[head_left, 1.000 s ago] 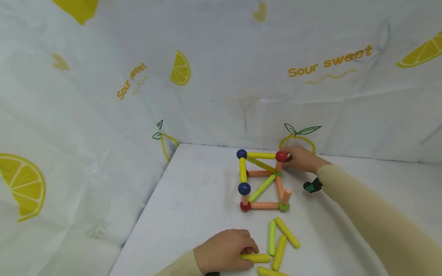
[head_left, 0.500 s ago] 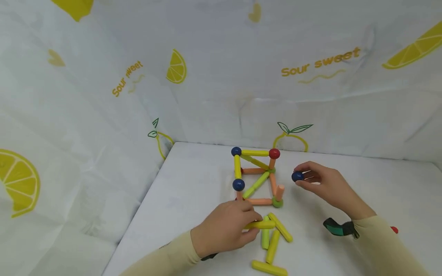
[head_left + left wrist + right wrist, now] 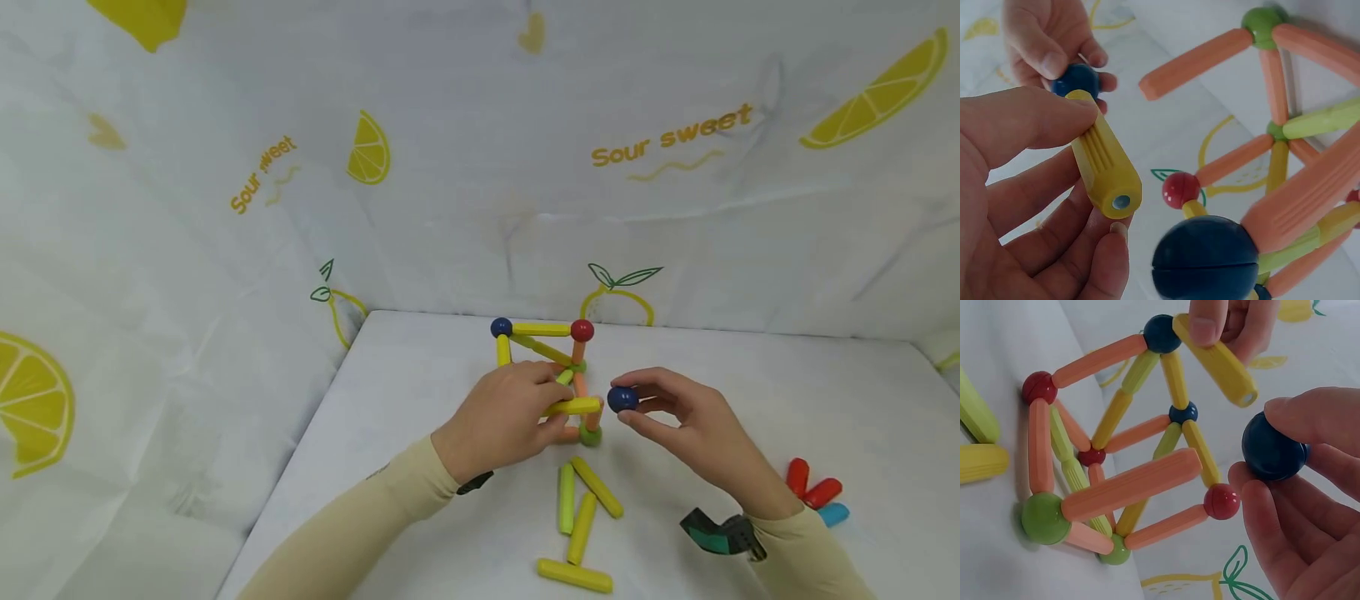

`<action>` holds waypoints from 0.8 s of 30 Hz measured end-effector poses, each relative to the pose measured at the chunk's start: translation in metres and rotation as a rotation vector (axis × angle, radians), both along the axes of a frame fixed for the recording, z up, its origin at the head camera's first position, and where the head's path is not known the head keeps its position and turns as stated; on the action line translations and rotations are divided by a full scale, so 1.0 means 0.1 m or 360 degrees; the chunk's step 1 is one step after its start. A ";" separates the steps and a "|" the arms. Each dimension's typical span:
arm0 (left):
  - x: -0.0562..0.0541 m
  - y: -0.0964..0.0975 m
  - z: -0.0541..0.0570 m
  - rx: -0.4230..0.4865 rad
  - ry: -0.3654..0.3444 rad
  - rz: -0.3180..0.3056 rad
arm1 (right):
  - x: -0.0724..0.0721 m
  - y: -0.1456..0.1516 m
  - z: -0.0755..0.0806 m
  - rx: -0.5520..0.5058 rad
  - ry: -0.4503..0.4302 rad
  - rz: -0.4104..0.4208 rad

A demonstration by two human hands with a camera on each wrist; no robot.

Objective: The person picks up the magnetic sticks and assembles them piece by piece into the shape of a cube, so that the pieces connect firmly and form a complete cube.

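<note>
My left hand [image 3: 510,417] pinches a yellow magnetic rod [image 3: 1107,162] between thumb and fingers, over the near side of a frame built of rods and balls. My right hand [image 3: 693,429] holds a dark blue ball [image 3: 1274,447] in its fingertips, just right of the rod's end; a small gap shows between them in the right wrist view. The frame has orange rods [image 3: 1102,364], yellow and lime rods, and red, green and blue balls. One orange rod [image 3: 1132,484] rises from the near-right green ball [image 3: 1045,517] with its top end bare. In the head view, my left hand hides the frame's near-left corner.
Several loose yellow and lime rods [image 3: 595,487] lie on the white table [image 3: 420,367] in front of the frame. Red pieces [image 3: 823,492] and a blue piece [image 3: 832,514] lie beside my right wrist. A white lemon-print cloth [image 3: 450,167] stands behind and to the left.
My left hand has lifted the yellow rod off the table and moved it forward to the frame. My right hand has come from behind the frame, now with the blue ball, toward the rod.
</note>
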State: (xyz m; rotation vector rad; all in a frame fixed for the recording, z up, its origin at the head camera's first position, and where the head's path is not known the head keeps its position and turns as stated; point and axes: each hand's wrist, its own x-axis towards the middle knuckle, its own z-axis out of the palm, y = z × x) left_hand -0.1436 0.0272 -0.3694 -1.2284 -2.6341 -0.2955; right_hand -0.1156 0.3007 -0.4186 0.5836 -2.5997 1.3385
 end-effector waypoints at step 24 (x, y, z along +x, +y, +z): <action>-0.17 -0.07 -0.16 0.0140 0.0083 -0.0004 | -0.11 -0.20 -0.05 0.0175 0.0104 -0.0088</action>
